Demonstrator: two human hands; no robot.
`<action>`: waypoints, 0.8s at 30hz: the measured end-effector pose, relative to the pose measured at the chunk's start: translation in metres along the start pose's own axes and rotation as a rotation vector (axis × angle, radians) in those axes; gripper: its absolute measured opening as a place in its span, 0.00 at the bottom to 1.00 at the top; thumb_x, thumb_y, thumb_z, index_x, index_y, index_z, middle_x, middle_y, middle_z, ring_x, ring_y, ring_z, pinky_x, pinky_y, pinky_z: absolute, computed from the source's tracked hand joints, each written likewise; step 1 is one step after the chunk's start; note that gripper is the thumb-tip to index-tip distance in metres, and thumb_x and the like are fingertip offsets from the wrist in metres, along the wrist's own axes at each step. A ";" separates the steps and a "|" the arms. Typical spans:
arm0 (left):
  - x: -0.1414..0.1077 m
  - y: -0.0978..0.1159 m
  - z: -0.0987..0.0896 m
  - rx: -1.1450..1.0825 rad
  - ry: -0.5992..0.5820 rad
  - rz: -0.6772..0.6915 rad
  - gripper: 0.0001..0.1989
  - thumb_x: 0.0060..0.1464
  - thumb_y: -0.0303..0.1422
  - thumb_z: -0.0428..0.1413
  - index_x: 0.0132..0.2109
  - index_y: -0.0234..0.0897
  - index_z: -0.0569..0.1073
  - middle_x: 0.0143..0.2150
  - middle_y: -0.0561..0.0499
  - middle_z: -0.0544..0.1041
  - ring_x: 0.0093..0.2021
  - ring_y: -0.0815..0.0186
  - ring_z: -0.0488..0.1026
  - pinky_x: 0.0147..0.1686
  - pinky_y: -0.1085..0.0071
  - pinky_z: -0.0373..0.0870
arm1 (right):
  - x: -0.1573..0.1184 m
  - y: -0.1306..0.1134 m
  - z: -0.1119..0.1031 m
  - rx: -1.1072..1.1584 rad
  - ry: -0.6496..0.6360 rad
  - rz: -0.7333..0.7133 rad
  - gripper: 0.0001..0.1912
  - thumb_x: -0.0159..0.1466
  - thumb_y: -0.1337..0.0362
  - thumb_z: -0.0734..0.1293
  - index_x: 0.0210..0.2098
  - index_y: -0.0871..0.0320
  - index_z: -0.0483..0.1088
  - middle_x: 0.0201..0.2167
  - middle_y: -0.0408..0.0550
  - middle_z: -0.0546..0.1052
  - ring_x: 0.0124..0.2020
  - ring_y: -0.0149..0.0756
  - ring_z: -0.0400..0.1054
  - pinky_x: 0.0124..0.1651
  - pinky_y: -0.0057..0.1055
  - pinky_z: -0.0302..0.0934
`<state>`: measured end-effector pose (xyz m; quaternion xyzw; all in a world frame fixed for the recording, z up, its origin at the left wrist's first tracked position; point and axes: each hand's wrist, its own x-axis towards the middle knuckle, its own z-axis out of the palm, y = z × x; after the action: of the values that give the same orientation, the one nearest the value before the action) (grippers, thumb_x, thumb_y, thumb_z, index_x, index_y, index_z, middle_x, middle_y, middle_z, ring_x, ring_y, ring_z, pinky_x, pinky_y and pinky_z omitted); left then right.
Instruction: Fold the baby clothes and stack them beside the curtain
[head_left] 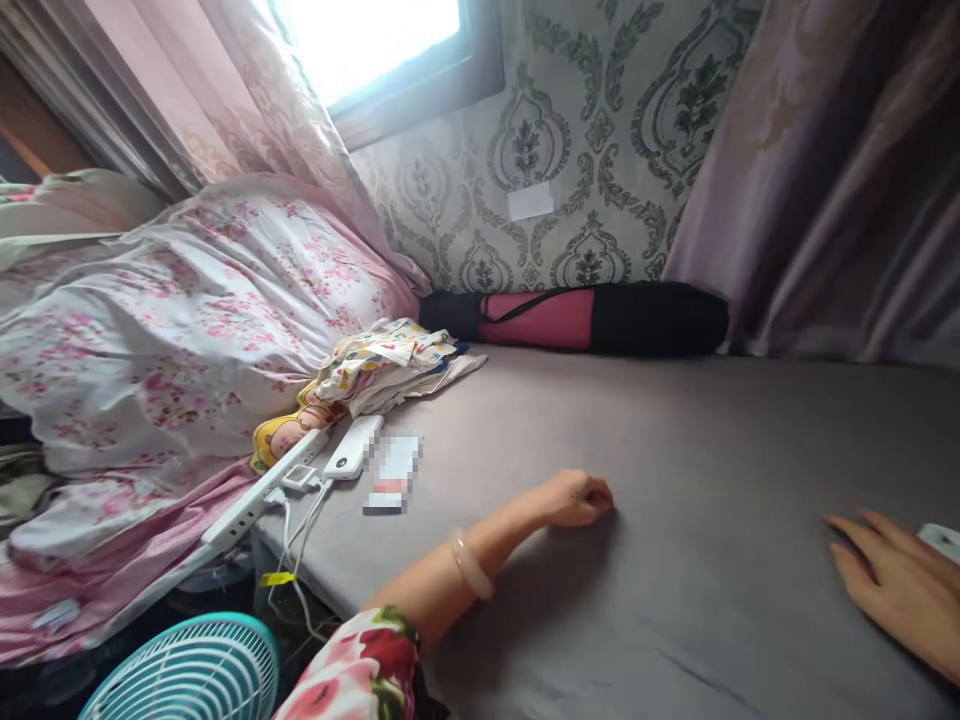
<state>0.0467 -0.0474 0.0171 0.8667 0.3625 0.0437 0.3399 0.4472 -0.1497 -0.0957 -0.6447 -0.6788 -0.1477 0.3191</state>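
Both my hands are in view over one grey sheet [720, 430], which spreads across the middle and right of the frame. My left hand [579, 498], just right of centre, is curled into a loose fist low over the sheet; I can't tell whether its fingers have caught any cloth. One pale bangle [471, 566] circles that forearm. My right hand [896, 575], at the right edge, is open, fingers stretched out; just beside it, one white object [942, 540] is cut off by the frame.

Left of centre lie one white device [352, 452] and one pixelated, phone-like slab [393, 475], side by side. One power strip [244, 510] slants along the sheet's left edge, near one pile of clothes [397, 362]. One long black-and-red bag [536, 320] lies against the wall at upper centre. One turquoise fan [191, 680] fills the lower left.
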 end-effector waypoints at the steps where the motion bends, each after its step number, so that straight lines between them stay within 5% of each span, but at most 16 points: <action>1: -0.006 -0.008 -0.007 0.005 0.012 -0.024 0.14 0.56 0.28 0.51 0.46 0.35 0.78 0.40 0.49 0.81 0.37 0.67 0.74 0.36 0.77 0.67 | 0.006 -0.018 0.002 -0.062 -0.038 0.009 0.30 0.65 0.54 0.56 0.67 0.35 0.52 0.55 0.62 0.70 0.49 0.66 0.69 0.48 0.65 0.60; 6: -0.037 -0.044 -0.039 0.059 0.097 -0.150 0.12 0.56 0.33 0.52 0.41 0.34 0.79 0.35 0.48 0.80 0.33 0.66 0.73 0.32 0.75 0.65 | 0.033 -0.098 0.020 -0.056 -0.205 -0.063 0.24 0.65 0.58 0.54 0.56 0.53 0.70 0.57 0.63 0.70 0.51 0.57 0.71 0.52 0.54 0.66; 14: -0.093 -0.098 -0.083 -0.126 0.282 -0.322 0.13 0.54 0.37 0.51 0.36 0.33 0.77 0.27 0.51 0.76 0.27 0.69 0.70 0.28 0.75 0.64 | 0.062 -0.193 0.045 -0.010 -0.284 -0.192 0.23 0.62 0.67 0.54 0.50 0.57 0.74 0.56 0.57 0.72 0.53 0.49 0.70 0.54 0.47 0.67; 18: -0.114 -0.127 -0.111 -0.270 0.519 -0.379 0.13 0.52 0.38 0.52 0.33 0.33 0.75 0.28 0.50 0.76 0.27 0.69 0.72 0.27 0.75 0.65 | 0.068 -0.233 0.055 0.066 -0.329 -0.269 0.24 0.60 0.71 0.54 0.51 0.57 0.74 0.58 0.56 0.72 0.55 0.47 0.69 0.55 0.45 0.66; 24: -0.142 -0.164 -0.186 -0.031 1.059 -0.553 0.10 0.51 0.33 0.52 0.35 0.33 0.76 0.30 0.49 0.78 0.35 0.64 0.74 0.36 0.72 0.69 | 0.066 -0.261 0.067 0.147 -0.303 -0.310 0.27 0.60 0.73 0.55 0.54 0.54 0.72 0.58 0.53 0.72 0.59 0.44 0.65 0.60 0.44 0.62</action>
<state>-0.2160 0.0457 0.0821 0.5954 0.6943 0.3847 0.1243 0.1800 -0.0895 -0.0496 -0.5223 -0.8189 -0.0466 0.2334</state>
